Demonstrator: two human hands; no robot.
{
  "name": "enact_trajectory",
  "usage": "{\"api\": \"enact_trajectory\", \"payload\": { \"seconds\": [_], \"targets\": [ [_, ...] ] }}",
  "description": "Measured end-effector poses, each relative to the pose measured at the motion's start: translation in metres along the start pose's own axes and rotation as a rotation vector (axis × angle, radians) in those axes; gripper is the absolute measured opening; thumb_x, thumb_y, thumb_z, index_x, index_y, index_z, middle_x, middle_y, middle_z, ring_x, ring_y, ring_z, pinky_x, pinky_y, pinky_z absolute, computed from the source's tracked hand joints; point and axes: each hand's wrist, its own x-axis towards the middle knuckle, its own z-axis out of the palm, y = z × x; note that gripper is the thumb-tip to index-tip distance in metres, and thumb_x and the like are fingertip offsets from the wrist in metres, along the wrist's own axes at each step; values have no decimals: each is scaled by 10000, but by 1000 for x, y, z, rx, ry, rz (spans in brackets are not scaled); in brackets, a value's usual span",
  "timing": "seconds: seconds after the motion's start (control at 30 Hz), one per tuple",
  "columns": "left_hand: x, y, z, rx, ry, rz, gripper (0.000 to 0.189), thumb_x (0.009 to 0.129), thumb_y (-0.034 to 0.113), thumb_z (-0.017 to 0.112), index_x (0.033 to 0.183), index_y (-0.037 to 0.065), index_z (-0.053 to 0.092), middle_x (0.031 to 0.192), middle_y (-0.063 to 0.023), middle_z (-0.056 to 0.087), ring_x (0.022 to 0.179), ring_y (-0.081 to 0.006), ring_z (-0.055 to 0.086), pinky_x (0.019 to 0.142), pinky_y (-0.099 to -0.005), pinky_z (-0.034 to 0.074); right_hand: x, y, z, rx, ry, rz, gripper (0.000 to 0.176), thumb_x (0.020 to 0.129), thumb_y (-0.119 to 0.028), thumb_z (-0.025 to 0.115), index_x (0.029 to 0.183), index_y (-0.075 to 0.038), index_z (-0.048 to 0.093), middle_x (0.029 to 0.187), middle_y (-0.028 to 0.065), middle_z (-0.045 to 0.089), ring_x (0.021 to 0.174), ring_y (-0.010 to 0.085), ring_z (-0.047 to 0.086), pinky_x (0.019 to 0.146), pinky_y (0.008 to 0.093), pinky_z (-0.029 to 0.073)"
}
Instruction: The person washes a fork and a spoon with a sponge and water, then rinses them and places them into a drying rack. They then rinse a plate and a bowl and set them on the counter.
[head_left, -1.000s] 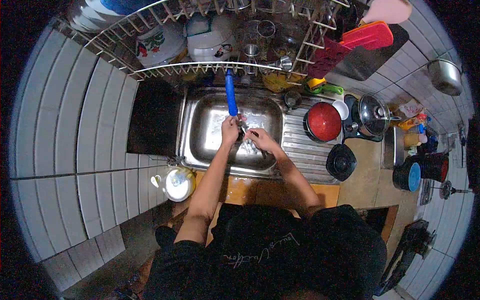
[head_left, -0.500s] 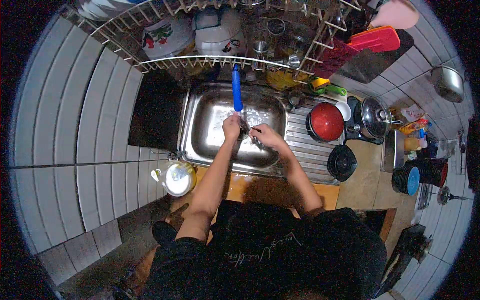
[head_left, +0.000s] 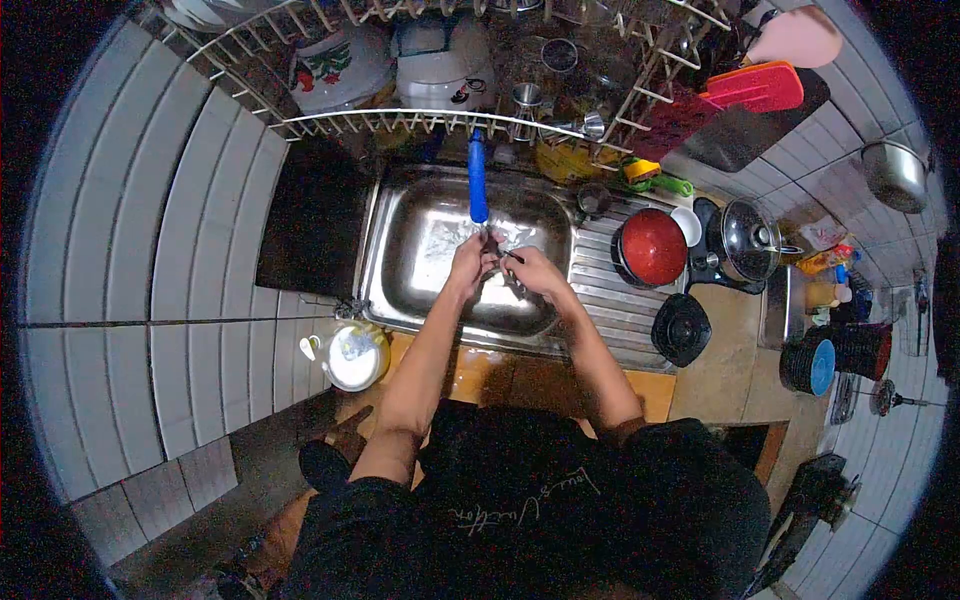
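Observation:
Over the steel sink (head_left: 400, 290), my left hand (head_left: 470, 264) is closed, with its fingers curled around something small and dark just below the blue hose (head_left: 478, 185) on the tap. My right hand (head_left: 535, 271) is close beside it and pinches a thin dark object (head_left: 515, 258), too small to identify. The fingertips of both hands nearly meet. Water glints on the basin floor beneath them.
On the ribbed drainboard to the right sit a red bowl (head_left: 655, 246) and a black lid-like item (head_left: 682, 330). A glass-lidded pan (head_left: 745, 238) stands beyond. A wire dish rack (head_left: 380, 117) overhangs the back. A white tub (head_left: 356, 360) stands at left.
My left hand has turned, and its fingers have come nearer to my right hand, covering more of the dark thing. My right hand has hardly moved. The view has shifted slightly.

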Motion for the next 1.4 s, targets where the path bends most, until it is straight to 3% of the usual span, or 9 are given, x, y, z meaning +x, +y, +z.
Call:
{"api": "enact_trajectory", "payload": {
  "seconds": [0.2, 0.3, 0.77, 0.83, 1.0, 1.1, 1.17, 1.27, 1.4],
  "targets": [
    [8, 2, -15, 92, -82, 44, 268, 938, 197, 392, 1083, 6, 510, 921, -60, 605, 638, -87, 524, 544, -240, 485, 5, -3, 6, -21, 7, -126, 295, 842, -253, 521, 791, 20, 621, 611, 129, 588, 575, 175, 546, 574, 341, 440],
    [-5, 17, -6, 90, 10, 140, 239, 902, 268, 510, 947, 46, 583, 804, -14, 634, 527, -35, 423, 474, -183, 352, 5, -13, 6, -68, -75, -6, 266, 866, -241, 526, 801, -5, 630, 634, 74, 580, 634, 143, 532, 610, 321, 438],
    [1, 38, -7, 131, 165, 368, 148, 923, 221, 497, 964, 85, 537, 726, 22, 559, 611, -25, 493, 521, -169, 385, 33, 25, 23, 183, 122, -127, 259, 857, -251, 565, 880, -9, 653, 749, 46, 634, 709, 99, 515, 675, 274, 423],
    [-3, 43, -3, 59, 146, 397, 184, 924, 203, 491, 1015, 61, 565, 860, 8, 610, 625, -35, 483, 543, -169, 391, 41, 39, 24, 188, 124, -112, 215, 843, -209, 581, 888, -10, 646, 770, 31, 635, 729, 95, 527, 693, 262, 425],
    [2, 40, -5, 60, 152, 422, 192, 926, 185, 485, 1035, 55, 574, 888, 4, 622, 627, -23, 477, 542, -161, 391, 42, 42, 23, 152, 153, -43, 139, 828, -140, 585, 871, -21, 641, 797, 13, 635, 771, 92, 549, 731, 254, 430],
    [5, 38, -5, 75, 144, 456, 195, 926, 168, 484, 1051, 50, 575, 902, 0, 624, 625, -21, 472, 542, -160, 394, 43, 41, 23, 206, 226, -44, 127, 838, -143, 578, 860, -32, 635, 702, 15, 600, 626, 96, 540, 587, 241, 432],
    [6, 38, -5, 77, 135, 472, 199, 926, 160, 483, 1062, 47, 574, 909, -3, 623, 621, -22, 468, 542, -161, 397, 38, 39, 19, 460, 172, 122, 128, 852, -160, 568, 871, -40, 605, 570, 2, 494, 438, 84, 425, 411, 223, 328],
    [3, 41, -3, 49, 142, 399, 206, 924, 152, 485, 1078, 44, 570, 934, -15, 618, 651, -33, 504, 559, -161, 418, 28, 29, 12, 792, 89, 219, 117, 864, -162, 550, 865, -46, 561, 498, -27, 358, 354, 64, 274, 344, 215, 203],
    [-6, 47, 2, 82, 157, 345, 175, 912, 138, 500, 1047, 33, 540, 861, -15, 592, 671, -65, 536, 598, -190, 433, 18, 14, 5, 1002, 55, 304, 104, 863, -137, 540, 826, -40, 529, 494, -33, 319, 382, 54, 272, 355, 205, 215]
  ]
}}
